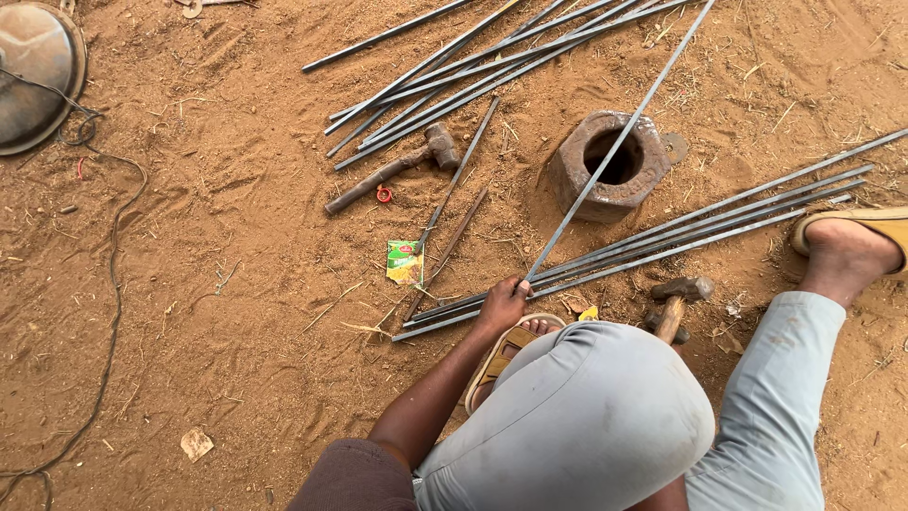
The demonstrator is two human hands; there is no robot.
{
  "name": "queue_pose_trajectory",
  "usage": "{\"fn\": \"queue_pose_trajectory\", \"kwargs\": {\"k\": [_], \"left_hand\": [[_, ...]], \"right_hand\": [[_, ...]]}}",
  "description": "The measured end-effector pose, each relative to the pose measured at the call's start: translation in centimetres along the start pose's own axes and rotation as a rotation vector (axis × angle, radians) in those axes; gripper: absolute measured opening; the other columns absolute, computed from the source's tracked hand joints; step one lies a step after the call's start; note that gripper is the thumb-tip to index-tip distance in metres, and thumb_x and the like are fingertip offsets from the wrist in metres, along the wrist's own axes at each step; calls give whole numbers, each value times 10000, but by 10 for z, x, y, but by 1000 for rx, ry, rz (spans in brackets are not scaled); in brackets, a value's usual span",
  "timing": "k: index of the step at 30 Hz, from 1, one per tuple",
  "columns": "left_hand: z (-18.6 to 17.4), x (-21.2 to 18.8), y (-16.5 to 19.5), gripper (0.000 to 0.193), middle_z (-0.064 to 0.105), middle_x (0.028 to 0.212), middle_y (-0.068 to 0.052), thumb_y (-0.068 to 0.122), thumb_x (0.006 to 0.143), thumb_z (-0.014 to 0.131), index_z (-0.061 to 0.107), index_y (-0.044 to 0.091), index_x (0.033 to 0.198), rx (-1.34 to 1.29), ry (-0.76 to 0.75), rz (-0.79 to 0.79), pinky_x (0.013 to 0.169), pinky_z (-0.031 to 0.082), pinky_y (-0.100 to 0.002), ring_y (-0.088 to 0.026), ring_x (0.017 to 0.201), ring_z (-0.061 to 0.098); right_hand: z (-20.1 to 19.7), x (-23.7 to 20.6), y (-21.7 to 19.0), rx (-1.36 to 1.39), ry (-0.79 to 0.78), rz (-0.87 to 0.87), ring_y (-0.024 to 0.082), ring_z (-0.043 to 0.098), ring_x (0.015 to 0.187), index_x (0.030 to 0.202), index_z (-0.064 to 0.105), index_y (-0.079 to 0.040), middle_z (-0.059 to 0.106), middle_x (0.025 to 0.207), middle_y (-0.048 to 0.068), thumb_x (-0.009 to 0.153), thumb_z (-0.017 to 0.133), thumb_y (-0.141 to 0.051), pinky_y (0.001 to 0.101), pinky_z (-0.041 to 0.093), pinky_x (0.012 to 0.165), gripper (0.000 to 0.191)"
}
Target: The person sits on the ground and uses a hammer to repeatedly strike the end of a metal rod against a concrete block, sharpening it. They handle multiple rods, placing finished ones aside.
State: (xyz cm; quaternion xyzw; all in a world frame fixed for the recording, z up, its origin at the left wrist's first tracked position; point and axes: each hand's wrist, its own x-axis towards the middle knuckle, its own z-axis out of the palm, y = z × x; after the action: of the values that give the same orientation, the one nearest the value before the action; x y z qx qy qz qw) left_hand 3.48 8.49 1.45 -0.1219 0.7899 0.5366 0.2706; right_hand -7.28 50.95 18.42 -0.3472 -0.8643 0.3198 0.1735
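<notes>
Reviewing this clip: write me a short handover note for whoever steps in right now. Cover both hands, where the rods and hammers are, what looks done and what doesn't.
Left hand: grip closed on the near end of a long thin grey steel rod, which slants up across the rusty hexagonal iron block with a round hole.
Right hand: hidden behind the knee; cannot tell its state.
Wooden-handled hammer lies by the right leg; a second rusty metal-handled hammer lies further off on the dirt.
Rod bundle lies beside the block; another loose pile sits at the top.
Done: one rod picked out, laid over the block.
Left: nothing shows any rod worked yet.
</notes>
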Motion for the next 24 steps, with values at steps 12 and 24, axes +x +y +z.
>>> {"fn": "queue_pose_trajectory", "kwargs": {"k": [12,24], "left_hand": [[-17,16,46,467,660,690,-67,333,1133,324,645,8,1040,-295,-270,-4,435,411,-257,-99,458,472],[-24,-4,177,478,706,733,-116,326,1130,297,634,-13,1118,-736,-398,191,456,480,-234,-116,500,563]], "right_hand": [[-2,1,-3,-15,8,-6,311,671,719,1336,477,22,656,907,208,1032,566,-400,432,565,624,528],[-6,0,-8,-22,25,14,292,663,703,1325,486,20,652,891,193,1038,565,-399,418,559,608,513]]}}
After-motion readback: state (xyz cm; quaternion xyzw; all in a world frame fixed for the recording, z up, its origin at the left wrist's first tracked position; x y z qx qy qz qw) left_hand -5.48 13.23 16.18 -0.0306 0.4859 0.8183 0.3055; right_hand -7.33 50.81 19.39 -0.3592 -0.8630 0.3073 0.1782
